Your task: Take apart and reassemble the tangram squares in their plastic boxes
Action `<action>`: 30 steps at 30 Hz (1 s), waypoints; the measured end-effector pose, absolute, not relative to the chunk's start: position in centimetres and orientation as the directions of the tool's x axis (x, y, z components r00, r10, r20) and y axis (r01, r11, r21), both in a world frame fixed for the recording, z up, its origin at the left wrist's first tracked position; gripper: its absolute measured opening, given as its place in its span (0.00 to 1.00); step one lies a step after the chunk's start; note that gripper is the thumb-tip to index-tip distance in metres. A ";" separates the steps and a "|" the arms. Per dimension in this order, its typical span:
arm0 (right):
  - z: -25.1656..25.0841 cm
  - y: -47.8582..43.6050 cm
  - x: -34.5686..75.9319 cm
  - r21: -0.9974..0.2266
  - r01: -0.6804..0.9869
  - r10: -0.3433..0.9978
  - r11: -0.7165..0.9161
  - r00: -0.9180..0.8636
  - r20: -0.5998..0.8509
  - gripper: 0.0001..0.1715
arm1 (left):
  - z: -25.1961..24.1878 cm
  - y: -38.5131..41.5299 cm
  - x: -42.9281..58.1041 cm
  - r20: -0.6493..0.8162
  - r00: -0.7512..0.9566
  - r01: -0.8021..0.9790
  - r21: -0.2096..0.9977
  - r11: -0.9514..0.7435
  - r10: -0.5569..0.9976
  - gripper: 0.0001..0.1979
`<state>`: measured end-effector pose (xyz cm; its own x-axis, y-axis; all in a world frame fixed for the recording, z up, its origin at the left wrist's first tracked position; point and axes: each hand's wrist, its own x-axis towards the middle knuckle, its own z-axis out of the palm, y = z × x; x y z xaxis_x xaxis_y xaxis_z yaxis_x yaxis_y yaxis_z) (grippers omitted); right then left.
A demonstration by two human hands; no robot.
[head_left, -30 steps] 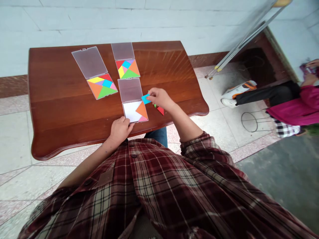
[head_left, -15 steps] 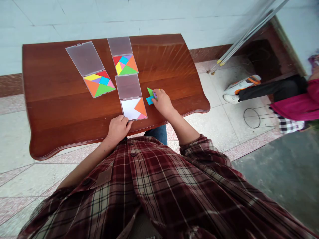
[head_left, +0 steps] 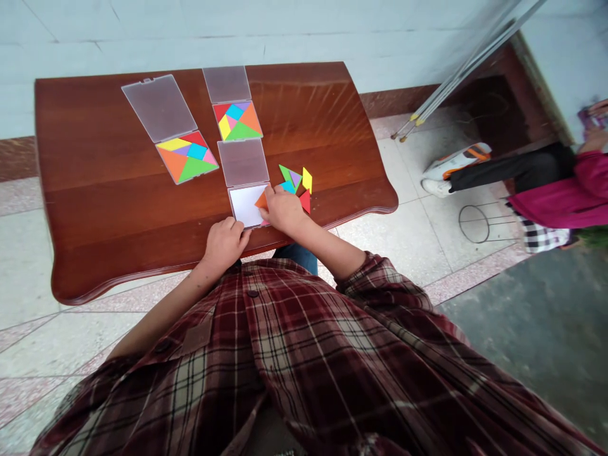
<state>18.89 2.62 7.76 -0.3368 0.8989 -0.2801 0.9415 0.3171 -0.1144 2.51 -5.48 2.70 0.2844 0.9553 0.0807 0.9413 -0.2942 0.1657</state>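
Observation:
An open tangram case (head_left: 243, 208) with a pale bare bottom lies near the table's front edge. My left hand (head_left: 223, 244) has its fingers curled on the case's near left corner. My right hand (head_left: 284, 212) reaches over the case's right side, its closed fingertips on an orange triangle (head_left: 261, 201). A bit of a pink piece (head_left: 265, 223) shows below them. Right of the case lie loose pieces: a green triangle (head_left: 284, 172), a purple triangle (head_left: 295, 178), a blue piece (head_left: 287, 187), a yellow parallelogram (head_left: 307, 180) and a red triangle (head_left: 305, 201), partly covered by my hand.
Two more open tangram cases, one at the left (head_left: 187, 158) and one at the back (head_left: 237, 120), hold filled sets on the wooden table (head_left: 104, 209). A wall runs behind it. To the right are crutches (head_left: 427, 104) and a seated person's leg (head_left: 513, 171).
My right hand has moved left from the loose pieces to the orange triangle in the case, uncovering the yellow and red pieces. My left hand stays at the case's corner.

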 end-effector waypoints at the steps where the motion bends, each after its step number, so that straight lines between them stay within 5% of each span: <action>1: 7.8 2.5 18.8 -0.100 0.945 0.904 0.311 -0.327 -0.276 0.27 | 2.7 -5.5 2.5 0.074 0.284 0.941 0.166 -0.293 0.956 0.17; 7: 7.6 2.7 19.3 -0.093 0.969 0.927 0.228 -0.245 -0.282 0.26 | 3.0 -5.5 2.7 0.043 0.282 0.939 0.194 -0.285 0.958 0.17; 17: 8.1 5.4 24.2 -0.346 0.934 0.972 0.087 -0.155 -0.174 0.26 | 3.0 -5.5 2.7 0.057 0.281 0.938 0.194 -0.287 0.958 0.16; 25: 6.0 8.1 29.4 -0.365 0.931 0.997 0.010 -0.039 -0.073 0.23 | 3.0 -5.5 2.7 0.017 0.267 0.948 0.176 -0.266 0.964 0.17; 30: 7.1 5.9 26.6 -0.376 0.909 0.973 0.182 -0.221 -0.063 0.22 | 2.9 -5.5 2.6 0.020 0.270 0.950 0.159 -0.270 0.963 0.17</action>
